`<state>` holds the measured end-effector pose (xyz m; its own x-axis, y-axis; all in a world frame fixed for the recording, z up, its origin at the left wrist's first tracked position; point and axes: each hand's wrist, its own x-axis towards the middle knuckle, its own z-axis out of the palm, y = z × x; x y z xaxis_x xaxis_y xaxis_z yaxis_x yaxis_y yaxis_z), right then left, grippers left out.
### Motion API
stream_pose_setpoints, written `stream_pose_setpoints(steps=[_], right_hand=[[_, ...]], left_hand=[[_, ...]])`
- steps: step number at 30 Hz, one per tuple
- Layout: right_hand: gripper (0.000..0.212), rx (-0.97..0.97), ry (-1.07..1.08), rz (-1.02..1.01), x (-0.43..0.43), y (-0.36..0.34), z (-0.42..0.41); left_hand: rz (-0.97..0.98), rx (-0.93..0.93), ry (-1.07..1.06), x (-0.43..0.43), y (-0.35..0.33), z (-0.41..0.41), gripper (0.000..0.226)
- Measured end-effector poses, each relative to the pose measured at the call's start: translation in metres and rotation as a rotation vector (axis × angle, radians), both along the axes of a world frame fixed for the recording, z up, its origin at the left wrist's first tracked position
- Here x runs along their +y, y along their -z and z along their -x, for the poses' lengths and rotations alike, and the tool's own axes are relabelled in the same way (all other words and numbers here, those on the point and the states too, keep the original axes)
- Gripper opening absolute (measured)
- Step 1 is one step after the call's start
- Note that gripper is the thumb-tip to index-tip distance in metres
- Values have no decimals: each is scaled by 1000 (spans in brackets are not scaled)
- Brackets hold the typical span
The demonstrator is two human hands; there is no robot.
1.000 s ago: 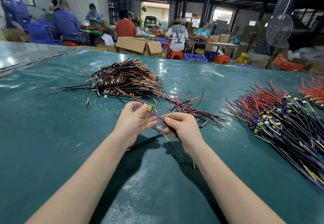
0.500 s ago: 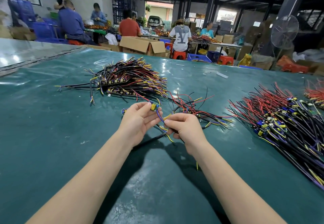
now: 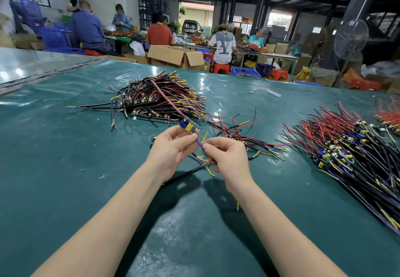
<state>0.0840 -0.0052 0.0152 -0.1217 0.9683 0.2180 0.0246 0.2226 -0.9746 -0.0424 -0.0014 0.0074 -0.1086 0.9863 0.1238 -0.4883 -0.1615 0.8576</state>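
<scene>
My left hand (image 3: pixel 171 149) pinches a small circuit board (image 3: pixel 188 125) with blue and yellow parts, held just above the green table (image 3: pixel 65 168). A red wire runs from the board up and away to the left. My right hand (image 3: pixel 227 157) pinches thin blue and yellow wires (image 3: pixel 202 141) coming from the board, and its lower fingers curl round a black cable (image 3: pixel 186 172) that trails back towards me. The two hands almost touch.
A big pile of wired boards (image 3: pixel 160 101) lies beyond my hands. Loose red and black wires (image 3: pixel 238 129) lie just right of them. Another large pile (image 3: pixel 355 157) fills the right side. People work at tables behind, near cardboard boxes (image 3: pixel 177 57) and a fan (image 3: pixel 350 38).
Both hands have lifted slightly and the board now stands higher between my left fingertips. The yellow wire end sticks up between the hands.
</scene>
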Motion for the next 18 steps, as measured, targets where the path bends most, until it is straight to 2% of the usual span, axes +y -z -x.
stream_pose_setpoints(steps=[5, 9, 11, 15, 18], right_hand=[[21, -39, -56, 43, 0, -2, -2], [21, -29, -87, 160, 0, -5, -5], [22, -27, -92, 181, 0, -6, -7], [26, -43, -76, 65, 1, -4, -6], [31, -121, 0, -80, 3, -1, -3]], left_hand=[[38, -86, 174, -1, -1, 2, 19], [24, 112, 102, 2, 3, 1, 19], [11, 146, 44, 2, 4, -1, 18], [27, 150, -62, 1, 2, -1, 15], [74, 121, -65, 2, 2, -2, 16]])
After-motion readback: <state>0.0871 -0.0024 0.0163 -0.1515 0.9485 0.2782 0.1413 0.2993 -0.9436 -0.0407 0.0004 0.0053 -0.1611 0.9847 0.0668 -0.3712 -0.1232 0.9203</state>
